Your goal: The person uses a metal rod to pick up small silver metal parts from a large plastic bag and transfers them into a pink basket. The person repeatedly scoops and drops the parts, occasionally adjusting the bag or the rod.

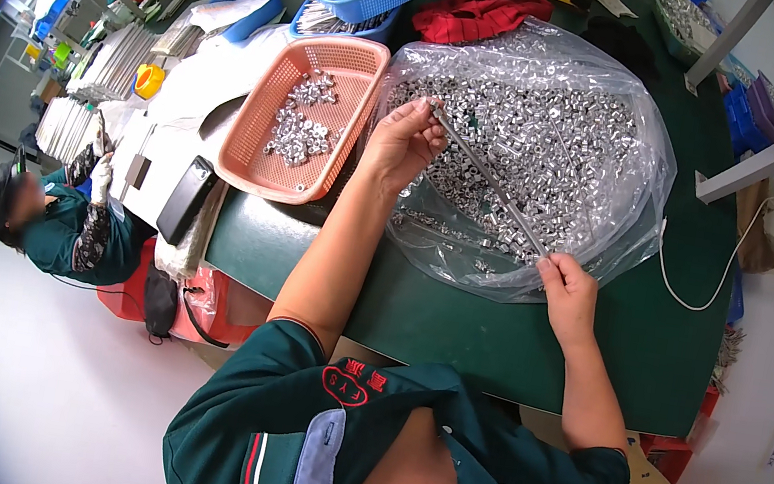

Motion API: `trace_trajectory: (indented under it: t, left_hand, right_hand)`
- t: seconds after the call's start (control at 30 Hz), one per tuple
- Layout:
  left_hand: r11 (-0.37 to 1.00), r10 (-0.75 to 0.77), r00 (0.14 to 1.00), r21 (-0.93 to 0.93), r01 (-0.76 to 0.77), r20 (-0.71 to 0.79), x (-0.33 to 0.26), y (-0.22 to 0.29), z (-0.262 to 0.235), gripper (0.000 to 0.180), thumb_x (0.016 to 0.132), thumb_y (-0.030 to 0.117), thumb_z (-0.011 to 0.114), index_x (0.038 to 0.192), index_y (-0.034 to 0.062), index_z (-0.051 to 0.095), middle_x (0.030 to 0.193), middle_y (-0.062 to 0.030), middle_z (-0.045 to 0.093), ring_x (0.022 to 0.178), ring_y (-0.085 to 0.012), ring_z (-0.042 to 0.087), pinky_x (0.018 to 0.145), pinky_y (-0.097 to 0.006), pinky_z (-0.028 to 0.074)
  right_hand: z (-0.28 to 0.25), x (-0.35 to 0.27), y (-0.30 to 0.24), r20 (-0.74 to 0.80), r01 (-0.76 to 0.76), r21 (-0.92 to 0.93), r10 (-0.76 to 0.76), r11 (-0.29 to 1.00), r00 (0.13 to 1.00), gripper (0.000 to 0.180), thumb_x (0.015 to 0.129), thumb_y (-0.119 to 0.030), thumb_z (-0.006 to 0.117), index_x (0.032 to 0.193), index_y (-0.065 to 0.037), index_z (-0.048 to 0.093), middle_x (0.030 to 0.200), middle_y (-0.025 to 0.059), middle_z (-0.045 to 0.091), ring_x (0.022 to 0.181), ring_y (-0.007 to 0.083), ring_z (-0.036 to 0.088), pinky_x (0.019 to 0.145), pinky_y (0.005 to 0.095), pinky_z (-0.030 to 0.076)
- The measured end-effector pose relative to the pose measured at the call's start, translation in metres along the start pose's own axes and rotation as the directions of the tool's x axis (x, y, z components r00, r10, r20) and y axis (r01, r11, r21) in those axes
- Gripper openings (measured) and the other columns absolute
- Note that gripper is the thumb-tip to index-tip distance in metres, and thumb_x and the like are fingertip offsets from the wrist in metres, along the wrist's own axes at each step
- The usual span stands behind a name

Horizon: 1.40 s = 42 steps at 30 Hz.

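Green worktop space is largely covered by a clear plastic bag, in which small silvery metal pieces are heaped. Above the heap, a thin metal rod is held at a slant, its upper end pinched by the fingers of the left hand, its lower end gripped by those of the right hand. More pieces are contained in an orange basket beside the bag; behind it, a red cloth is bunched.

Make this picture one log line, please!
left hand: holds thin rod | right hand: holds its other end | beneath: small metal pieces, clear plastic | to left: orange basket
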<state>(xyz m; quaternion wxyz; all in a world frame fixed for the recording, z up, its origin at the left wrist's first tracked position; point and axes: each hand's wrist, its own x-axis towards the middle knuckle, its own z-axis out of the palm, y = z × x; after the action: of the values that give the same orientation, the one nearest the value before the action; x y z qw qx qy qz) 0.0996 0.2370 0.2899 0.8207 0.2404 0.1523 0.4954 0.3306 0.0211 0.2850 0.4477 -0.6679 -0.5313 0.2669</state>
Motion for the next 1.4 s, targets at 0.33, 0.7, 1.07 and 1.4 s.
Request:
trace_trajectory:
  t: [0.33,0.7,1.07,1.4]
  left_hand:
    - [0.964,0.192,0.98,0.194,-0.18,-0.045,-0.003,-0.011,0.005,0.011,0.093,0.013,0.059,0.099,0.0037,0.062,0.082,-0.0032,0.063,0.071,-0.0122,0.06,0.066,-0.026,0.051]
    - [0.971,0.147,0.989,0.192,-0.139,-0.028,-0.007,-0.004,0.011,0.015,0.09,0.007,0.061,0.104,0.0017,0.062,0.094,-0.0116,0.068,0.077,-0.0127,0.063,0.07,-0.025,0.053]
    - [0.915,-0.139,0.99,0.386,0.12,0.022,-0.012,-0.003,0.01,0.012,0.083,0.004,0.069,0.094,0.0014,0.064,0.083,-0.0064,0.065,0.073,-0.0155,0.061,0.07,-0.028,0.05]
    - [0.337,0.443,0.896,0.933,-0.13,-0.035,-0.001,0.01,-0.008,0.021,0.081,0.01,0.07,0.098,-0.0016,0.067,0.089,-0.0086,0.068,0.077,-0.0137,0.063,0.071,-0.027,0.05]
  right_hand:
    - [0.001,-0.001,0.0,-0.017,-0.02,0.006,0.02,1.0,1.0,0.015,0.088,-0.014,0.065,0.089,0.001,0.064,0.059,0.0031,0.053,0.054,0.0064,0.045,0.051,0.025,0.039]
    - [0.001,-0.001,0.0,-0.025,-0.002,0.014,0.002,1.0,1.0,0.014,0.088,-0.013,0.065,0.09,0.001,0.063,0.059,0.0023,0.052,0.055,0.0054,0.044,0.052,0.0244,0.039]
    - [0.002,-0.001,0.0,-0.067,0.065,-0.029,-0.067,0.997,0.996,0.014,0.088,-0.013,0.066,0.088,0.001,0.063,0.059,0.0045,0.053,0.054,0.0072,0.046,0.051,0.0254,0.038]
    - [-0.003,0.001,-0.003,-0.069,-0.032,0.084,0.038,0.996,0.997,0.016,0.09,-0.015,0.064,0.088,0.001,0.062,0.059,-0.0009,0.049,0.056,0.0041,0.041,0.051,0.0231,0.036]
